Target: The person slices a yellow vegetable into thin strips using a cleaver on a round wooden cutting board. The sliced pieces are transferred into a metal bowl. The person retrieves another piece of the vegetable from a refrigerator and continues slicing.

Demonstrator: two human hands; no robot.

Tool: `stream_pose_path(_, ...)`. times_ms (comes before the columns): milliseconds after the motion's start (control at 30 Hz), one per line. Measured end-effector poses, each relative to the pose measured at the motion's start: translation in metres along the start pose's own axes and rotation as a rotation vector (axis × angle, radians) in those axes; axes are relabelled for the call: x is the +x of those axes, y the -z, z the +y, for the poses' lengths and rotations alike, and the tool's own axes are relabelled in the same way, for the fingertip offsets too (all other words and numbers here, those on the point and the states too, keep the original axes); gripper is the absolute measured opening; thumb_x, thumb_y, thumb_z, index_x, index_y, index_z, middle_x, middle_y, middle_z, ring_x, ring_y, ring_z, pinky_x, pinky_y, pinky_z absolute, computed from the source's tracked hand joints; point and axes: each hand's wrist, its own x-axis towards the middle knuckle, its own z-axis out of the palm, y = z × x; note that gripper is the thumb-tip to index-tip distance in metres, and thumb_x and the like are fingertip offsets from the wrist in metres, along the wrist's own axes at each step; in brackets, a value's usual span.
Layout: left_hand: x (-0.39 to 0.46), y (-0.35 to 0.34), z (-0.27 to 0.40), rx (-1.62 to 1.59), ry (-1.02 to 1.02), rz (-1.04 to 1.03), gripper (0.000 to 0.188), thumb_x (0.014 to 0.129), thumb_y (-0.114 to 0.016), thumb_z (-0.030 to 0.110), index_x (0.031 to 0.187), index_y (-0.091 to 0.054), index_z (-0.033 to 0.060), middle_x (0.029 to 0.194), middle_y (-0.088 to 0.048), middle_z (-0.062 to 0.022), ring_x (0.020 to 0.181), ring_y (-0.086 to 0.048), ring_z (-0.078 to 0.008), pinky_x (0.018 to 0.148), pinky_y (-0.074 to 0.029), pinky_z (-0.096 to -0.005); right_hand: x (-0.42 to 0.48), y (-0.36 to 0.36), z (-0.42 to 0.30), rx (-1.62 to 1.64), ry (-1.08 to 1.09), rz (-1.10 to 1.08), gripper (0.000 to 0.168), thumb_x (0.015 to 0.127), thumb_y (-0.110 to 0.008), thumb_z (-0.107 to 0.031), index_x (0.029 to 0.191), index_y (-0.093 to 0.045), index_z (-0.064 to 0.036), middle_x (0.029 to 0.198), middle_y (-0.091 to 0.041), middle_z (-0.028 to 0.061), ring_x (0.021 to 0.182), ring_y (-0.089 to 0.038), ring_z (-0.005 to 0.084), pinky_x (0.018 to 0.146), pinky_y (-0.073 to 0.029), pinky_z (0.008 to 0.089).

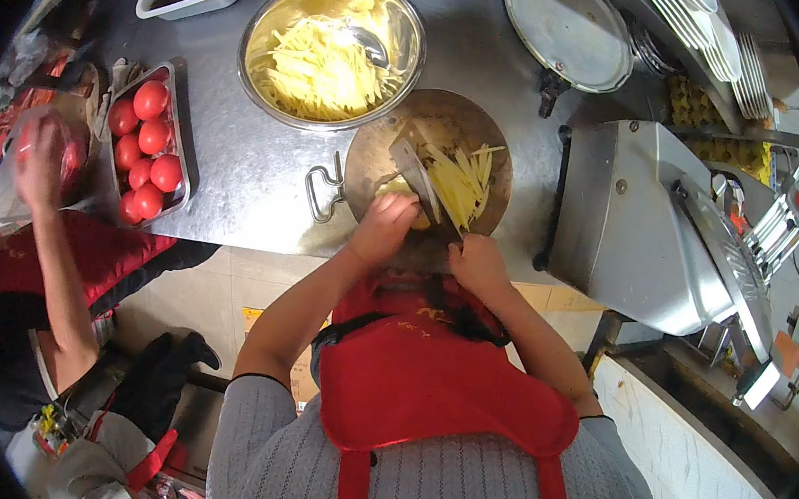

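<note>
On the round wooden chopping board (362, 149), my right hand (479, 264) grips the handle of a Chinese cleaver (411, 159). Its blade stands on edge, slanting across the board. My left hand (385, 228) holds down a pale yellow piece of what looks like potato (394, 186) just left of the blade, fingers curled close to the steel. Most of that piece is hidden by the fingers. Cut yellow strips (465, 183) lie in a loose heap right of the cleaver. Beyond the board, a steel bowl (247, 84) holds many similar strips (320, 71) and a metal spoon (369, 44).
Left stands a metal tray (180, 144) of several tomatoes (154, 135); beyond it, a co-worker's hand (42, 159) touches a plastic-wrapped red thing. A bent metal handle (323, 188) lies beside the board. Right are a round lid (565, 25) and a large steel machine (625, 222).
</note>
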Motion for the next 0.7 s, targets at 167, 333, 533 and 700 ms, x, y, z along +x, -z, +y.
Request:
stream_pose_path(167, -0.001, 0.002, 0.002, 0.018, 0.004, 0.001, 0.022, 0.080, -0.052, 0.012, 0.099, -0.058, 0.0033, 0.111, -0.057, -0.0107, 0.101, -0.055, -0.0288, 0.090, -0.044, -0.0394, -0.019, 0.026, -0.004, -0.035, 0.043, -0.078, 0.026, 0.085, -0.053, -0.018, 0.079, -0.065, 0.005, 0.079, -0.064, 0.0271, 0.078, -0.064, 0.0425, 0.071, -0.051, 0.0509)
stream_pose_path(333, 0.001, 0.000, 0.001, 0.011, 0.007, -0.024, 0.022, 0.080, -0.052, 0.012, 0.099, -0.058, 0.0032, 0.111, -0.057, -0.0106, 0.101, -0.055, -0.0289, 0.090, -0.044, -0.0394, -0.005, 0.007, -0.008, -0.072, 0.045, -0.058, 0.026, 0.086, -0.054, -0.019, 0.079, -0.064, 0.004, 0.078, -0.064, 0.0264, 0.076, -0.063, 0.0424, 0.071, -0.051, 0.0508)
stream_pose_path(533, -0.002, 0.000, 0.001, -0.042, 0.026, -0.028, 0.022, 0.078, -0.054, 0.008, 0.099, -0.059, 0.0048, 0.112, -0.057, -0.0105, 0.101, -0.054, -0.0308, 0.092, -0.043, -0.0410, -0.012, 0.022, -0.007, -0.016, 0.038, -0.054, 0.025, 0.085, -0.054, -0.018, 0.080, -0.064, 0.005, 0.079, -0.064, 0.0258, 0.076, -0.064, 0.0423, 0.071, -0.051, 0.0503)
stream_pose_path(700, -0.002, 0.000, 0.002, 0.036, -0.004, 0.010, 0.020, 0.080, -0.051, 0.011, 0.098, -0.058, 0.0040, 0.109, -0.058, -0.0104, 0.101, -0.055, -0.0286, 0.090, -0.044, -0.0392, -0.011, 0.016, -0.012, -0.074, 0.046, -0.078, 0.025, 0.085, -0.054, -0.018, 0.079, -0.064, 0.005, 0.080, -0.065, 0.0266, 0.078, -0.065, 0.0421, 0.073, -0.052, 0.0498)
